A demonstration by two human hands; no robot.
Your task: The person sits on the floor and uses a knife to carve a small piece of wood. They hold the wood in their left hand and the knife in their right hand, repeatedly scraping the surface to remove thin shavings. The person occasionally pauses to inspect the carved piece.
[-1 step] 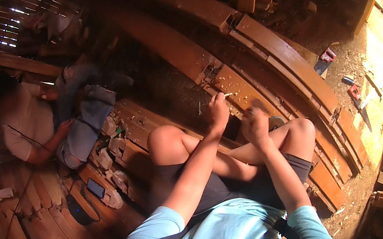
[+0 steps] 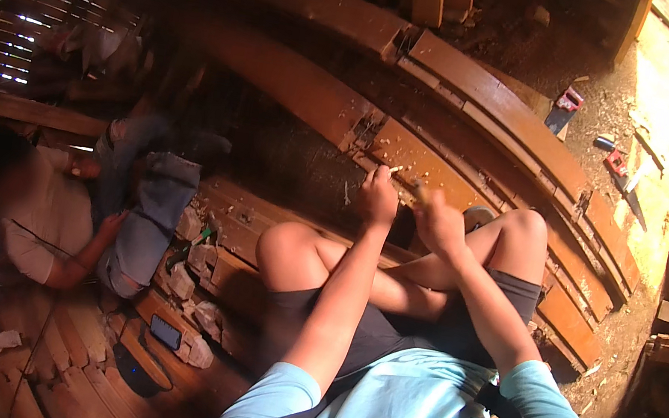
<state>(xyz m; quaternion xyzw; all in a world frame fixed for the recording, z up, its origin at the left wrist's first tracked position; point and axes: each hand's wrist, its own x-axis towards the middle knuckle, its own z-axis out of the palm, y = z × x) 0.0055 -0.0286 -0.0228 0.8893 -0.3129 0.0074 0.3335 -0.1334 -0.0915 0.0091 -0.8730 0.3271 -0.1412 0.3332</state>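
Note:
My left hand (image 2: 378, 197) is closed round a small pale stick (image 2: 396, 169), apparently of wood, whose end pokes out past the fingers toward the right. My right hand (image 2: 439, 224) is closed just to its right, over the near edge of a brown wooden beam (image 2: 444, 172). Something narrow sticks out of that fist toward the stick; it is blurred and too small to name. Pale wood chips lie scattered on the beam beyond both hands. My bare knees are bent on either side of the forearms.
Long notched beams (image 2: 491, 85) run across beyond me. Two saws with red handles (image 2: 570, 100) (image 2: 618, 160) lie on the sunlit ground at right. A person (image 2: 57, 211) in jeans sits at left. A phone (image 2: 166, 330) and a dark pouch (image 2: 138, 368) lie on wood nearby.
My right hand has come down and a little left, closer to my left hand, and is less smeared. The left hand with the stick has barely moved.

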